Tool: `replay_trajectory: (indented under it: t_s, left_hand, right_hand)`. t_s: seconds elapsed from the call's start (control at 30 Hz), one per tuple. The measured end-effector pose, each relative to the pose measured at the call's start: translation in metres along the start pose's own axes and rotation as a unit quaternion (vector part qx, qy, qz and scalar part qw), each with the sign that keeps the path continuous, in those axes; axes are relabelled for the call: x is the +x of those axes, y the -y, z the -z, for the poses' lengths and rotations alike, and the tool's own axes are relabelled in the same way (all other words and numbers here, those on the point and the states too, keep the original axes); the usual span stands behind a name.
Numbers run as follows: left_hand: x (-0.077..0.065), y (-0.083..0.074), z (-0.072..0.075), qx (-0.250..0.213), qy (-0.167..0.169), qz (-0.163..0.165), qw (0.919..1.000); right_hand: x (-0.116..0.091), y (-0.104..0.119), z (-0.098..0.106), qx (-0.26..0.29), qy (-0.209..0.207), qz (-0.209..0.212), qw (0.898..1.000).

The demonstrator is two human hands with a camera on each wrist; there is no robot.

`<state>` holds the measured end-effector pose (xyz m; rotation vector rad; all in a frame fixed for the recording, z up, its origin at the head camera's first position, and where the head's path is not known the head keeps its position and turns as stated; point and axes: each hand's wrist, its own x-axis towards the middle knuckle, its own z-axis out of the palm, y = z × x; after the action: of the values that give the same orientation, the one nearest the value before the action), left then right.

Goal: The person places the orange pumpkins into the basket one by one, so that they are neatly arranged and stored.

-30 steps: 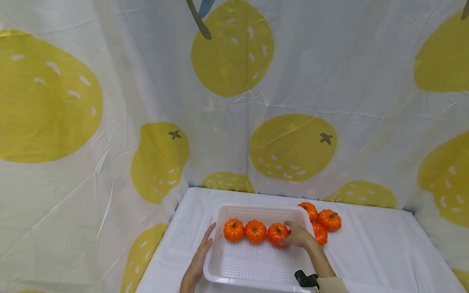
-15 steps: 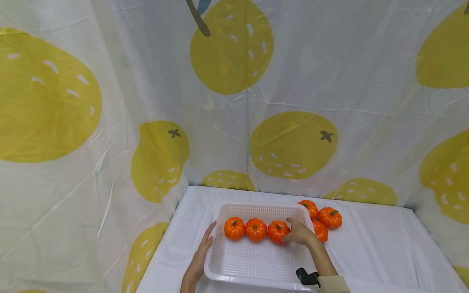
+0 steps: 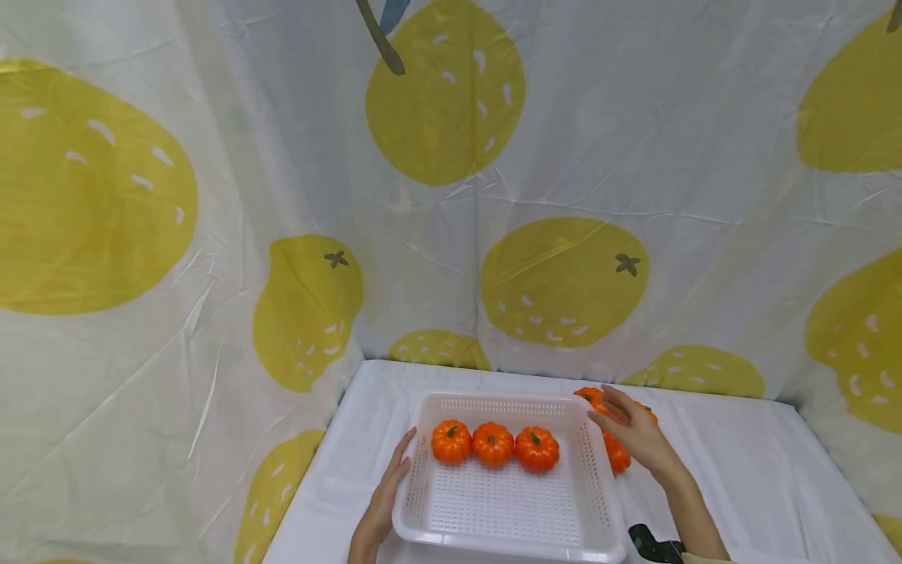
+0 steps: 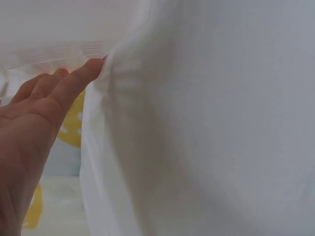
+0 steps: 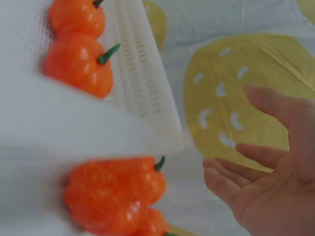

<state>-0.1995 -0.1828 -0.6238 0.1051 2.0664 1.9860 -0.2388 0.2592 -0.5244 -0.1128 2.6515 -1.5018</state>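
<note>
From my end, the head view shows a white, shallow, rectangular plastic basket (image 3: 493,513) with perforated walls, standing on a tabletop (image 3: 733,470) covered in smooth white cloth. Inside it, towards the far wall, three glossy orange, ribbed pumpkins with short green stems sit in a row: a left pumpkin (image 3: 452,443), a middle pumpkin (image 3: 493,446) just beside it, and a right pumpkin (image 3: 538,451). Outside the basket, by its right wall, I have three more of the same kind close together: a far loose pumpkin (image 3: 588,395), a near loose pumpkin (image 3: 618,454) and an outer loose pumpkin (image 3: 650,413), all partly hidden.

My left hand (image 3: 381,497) rests along the basket's left wall, its fingers straight and touching the side without curling round it. My right hand (image 3: 640,436) is in the air above the loose group, thumb and fingers apart and nothing between them; in the right wrist view I see a gap between it and the pumpkins. A black device (image 3: 655,546) sits on the right wrist, next to a beige sleeve (image 3: 705,559). Behind everything hangs a pale fabric backdrop (image 3: 423,251) printed with large yellow fruit.
</note>
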Motion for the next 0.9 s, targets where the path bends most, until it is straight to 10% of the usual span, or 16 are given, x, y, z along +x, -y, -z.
replay_trajectory:
  t_s: [0.47, 0.9]
  left_hand:
    - [-0.001, 0.0, -0.001, 0.002, 0.0, -0.006, 1.0]
    - [-0.002, -0.001, -0.001, 0.006, -0.006, 0.001, 1.0]
  right_hand:
    - [-0.012, -0.1, 0.045, -0.071, -0.04, -0.157, 0.984]
    - [-0.016, -0.12, 0.044, -0.071, -0.023, -0.188, 0.979]
